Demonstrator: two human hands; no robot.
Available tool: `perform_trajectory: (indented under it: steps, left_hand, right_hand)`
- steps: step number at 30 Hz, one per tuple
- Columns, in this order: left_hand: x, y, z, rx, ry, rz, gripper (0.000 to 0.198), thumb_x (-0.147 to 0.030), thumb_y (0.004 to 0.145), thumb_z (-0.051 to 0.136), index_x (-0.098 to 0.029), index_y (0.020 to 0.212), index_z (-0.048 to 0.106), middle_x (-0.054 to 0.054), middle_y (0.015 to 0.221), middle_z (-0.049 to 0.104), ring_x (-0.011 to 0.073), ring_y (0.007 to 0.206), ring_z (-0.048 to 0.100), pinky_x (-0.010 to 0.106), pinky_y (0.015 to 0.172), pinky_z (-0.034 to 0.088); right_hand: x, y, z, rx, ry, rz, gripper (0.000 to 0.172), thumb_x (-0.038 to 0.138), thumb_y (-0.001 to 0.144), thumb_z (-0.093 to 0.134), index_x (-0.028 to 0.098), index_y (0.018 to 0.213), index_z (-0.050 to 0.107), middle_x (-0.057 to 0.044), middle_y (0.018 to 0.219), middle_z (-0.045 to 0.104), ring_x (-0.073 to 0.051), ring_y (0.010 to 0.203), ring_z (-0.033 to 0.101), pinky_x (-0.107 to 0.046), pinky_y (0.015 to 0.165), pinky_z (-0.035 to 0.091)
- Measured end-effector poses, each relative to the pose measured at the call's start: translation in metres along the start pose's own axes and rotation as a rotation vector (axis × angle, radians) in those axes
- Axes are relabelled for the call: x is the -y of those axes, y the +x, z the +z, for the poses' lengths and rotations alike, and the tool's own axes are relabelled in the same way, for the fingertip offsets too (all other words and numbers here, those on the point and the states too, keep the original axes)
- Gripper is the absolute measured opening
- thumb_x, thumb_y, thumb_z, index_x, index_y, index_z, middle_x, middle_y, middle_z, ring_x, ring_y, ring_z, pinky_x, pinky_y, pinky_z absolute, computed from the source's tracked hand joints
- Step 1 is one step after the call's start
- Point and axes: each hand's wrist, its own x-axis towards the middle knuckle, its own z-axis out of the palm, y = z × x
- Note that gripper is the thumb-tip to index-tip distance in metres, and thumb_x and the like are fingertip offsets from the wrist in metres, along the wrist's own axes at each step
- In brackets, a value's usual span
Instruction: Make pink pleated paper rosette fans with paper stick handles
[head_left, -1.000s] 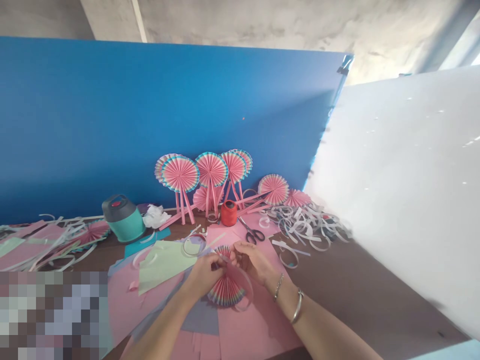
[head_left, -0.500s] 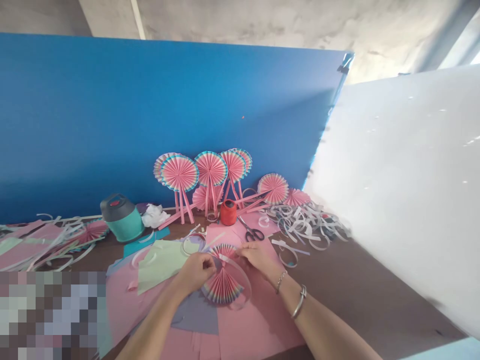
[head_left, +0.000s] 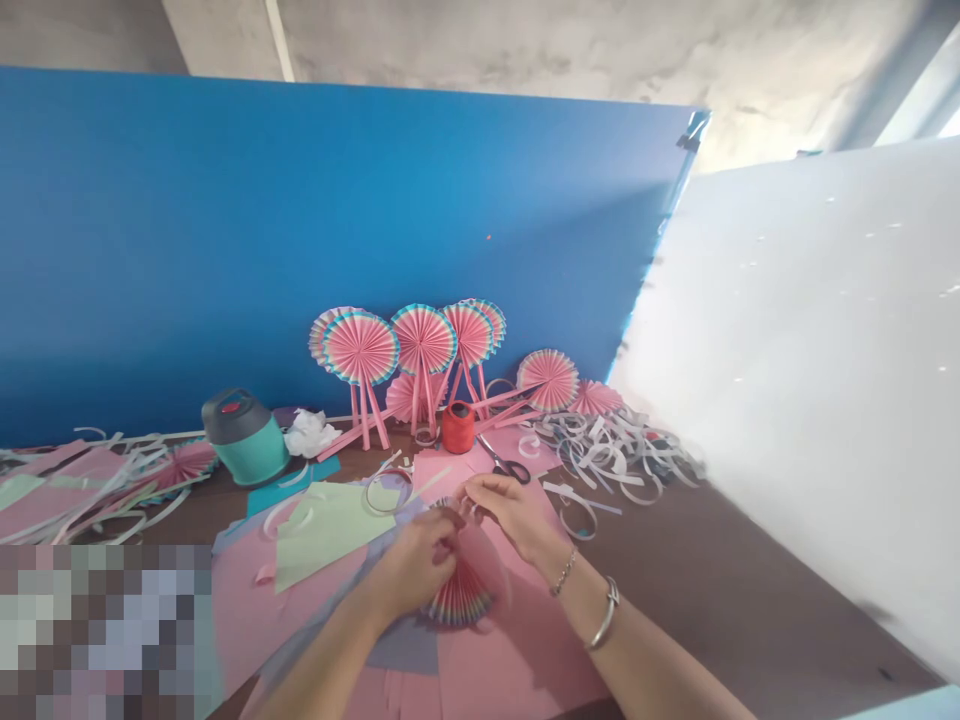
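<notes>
A pleated pink paper fan (head_left: pixel 461 598) with a striped rim lies on pink paper sheets (head_left: pixel 517 650) in front of me. My left hand (head_left: pixel 416 565) rests over the fan's upper part, fingers pinched on its folds. My right hand (head_left: pixel 510 512) is just beyond it, its fingertips pinched at the fan's top end and on a thin pale strip there. Bangles sit on my right wrist.
Finished pink fans on sticks (head_left: pixel 420 350) lean against a blue board (head_left: pixel 300 230). Scissors (head_left: pixel 506 462), a red thread spool (head_left: pixel 457 427), a teal container (head_left: pixel 246 437), a white crumpled bag (head_left: pixel 311 432), curled paper strips (head_left: pixel 615 450) and a green sheet (head_left: pixel 330 520) lie around. A white board (head_left: pixel 810 380) stands to the right.
My hands moved closer together over the fan. The left hand now covers more of it, and the looped strip seen around the fan earlier is less visible.
</notes>
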Motion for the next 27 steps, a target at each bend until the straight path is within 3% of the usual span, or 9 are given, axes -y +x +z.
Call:
perform_trajectory:
  steps: [3,6,8,10,14,20,24,26,27]
  left_hand:
    - [0.006,0.001,0.008,0.043,-0.060,-0.092,0.016,-0.008,0.066,0.048,-0.019,0.066,0.060,0.003,0.083,0.068,0.0159,0.075,0.059,0.025,0.068,0.043]
    - [0.014,0.003,0.009,0.010,-0.077,-0.160,0.012,-0.013,0.067,0.049,-0.018,0.064,0.059,0.000,0.065,0.063,0.0144,0.063,0.055,0.024,0.060,0.041]
    - [0.018,0.005,0.007,-0.030,-0.106,-0.185,0.010,-0.015,0.068,0.050,-0.017,0.062,0.058,0.000,0.062,0.061,0.0144,0.062,0.055,0.024,0.060,0.041]
    - [0.021,0.006,0.006,-0.050,-0.156,-0.199,0.009,-0.018,0.068,0.051,-0.017,0.061,0.057,0.000,0.062,0.060,0.0146,0.062,0.055,0.024,0.060,0.041]
    - [0.022,0.007,0.006,-0.069,-0.211,-0.209,0.008,-0.020,0.068,0.052,-0.017,0.060,0.054,-0.001,0.059,0.057,0.0138,0.060,0.053,0.024,0.057,0.041]
    - [0.024,0.007,0.006,-0.059,-0.378,-0.284,0.010,-0.026,0.068,0.054,-0.018,0.062,0.050,-0.002,0.052,0.055,0.0119,0.050,0.051,0.024,0.051,0.041]
    - [0.029,0.008,0.007,-0.066,-0.403,-0.309,0.011,-0.026,0.068,0.055,-0.018,0.062,0.049,-0.002,0.050,0.056,0.0114,0.048,0.052,0.024,0.051,0.041]
    - [0.031,0.009,0.008,-0.066,-0.416,-0.344,0.010,-0.026,0.066,0.056,-0.018,0.062,0.050,-0.002,0.049,0.057,0.0120,0.047,0.054,0.024,0.050,0.042]
    - [0.032,0.009,0.009,-0.072,-0.418,-0.358,0.010,-0.025,0.066,0.056,-0.018,0.062,0.049,-0.002,0.049,0.057,0.0124,0.047,0.054,0.024,0.049,0.042]
  right_hand:
    - [0.005,0.002,0.004,0.026,0.083,-0.037,0.025,0.041,0.072,0.064,0.017,0.078,0.069,-0.005,0.081,0.065,-0.015,0.072,0.057,-0.028,0.067,0.043]
    - [0.007,0.009,-0.006,-0.118,0.049,-0.038,0.026,0.038,0.072,0.061,0.017,0.088,0.066,-0.006,0.081,0.065,-0.017,0.072,0.059,-0.029,0.065,0.043]
    - [0.007,0.011,-0.017,-0.282,-0.194,0.007,0.020,0.034,0.073,0.055,0.017,0.082,0.064,-0.003,0.068,0.061,-0.016,0.061,0.055,-0.028,0.057,0.039]
    - [0.004,0.010,-0.025,-0.336,-0.545,0.054,0.010,0.026,0.069,0.057,0.018,0.072,0.061,-0.002,0.063,0.059,-0.015,0.058,0.051,-0.027,0.055,0.035]
    - [-0.003,-0.002,-0.020,-0.036,-0.955,0.183,0.007,0.022,0.059,0.065,0.018,0.059,0.059,-0.005,0.063,0.062,-0.017,0.061,0.052,-0.027,0.055,0.031]
    - [-0.003,-0.015,-0.011,0.127,-1.089,0.109,0.029,0.003,0.049,0.055,0.018,0.072,0.067,-0.007,0.074,0.066,-0.020,0.071,0.056,-0.026,0.057,0.031]
    - [0.009,-0.013,-0.038,0.336,-1.037,0.189,0.035,-0.002,0.042,0.048,0.019,0.062,0.068,-0.001,0.063,0.065,-0.016,0.061,0.056,-0.023,0.054,0.034]
    - [0.022,-0.008,-0.063,0.312,-0.999,0.284,0.036,-0.002,0.041,0.049,0.020,0.061,0.070,0.001,0.056,0.064,-0.015,0.055,0.056,-0.023,0.052,0.035]
    - [0.031,-0.004,-0.078,0.216,-1.005,0.344,0.034,-0.002,0.042,0.051,0.020,0.059,0.071,0.001,0.054,0.063,-0.016,0.052,0.056,-0.024,0.051,0.037]
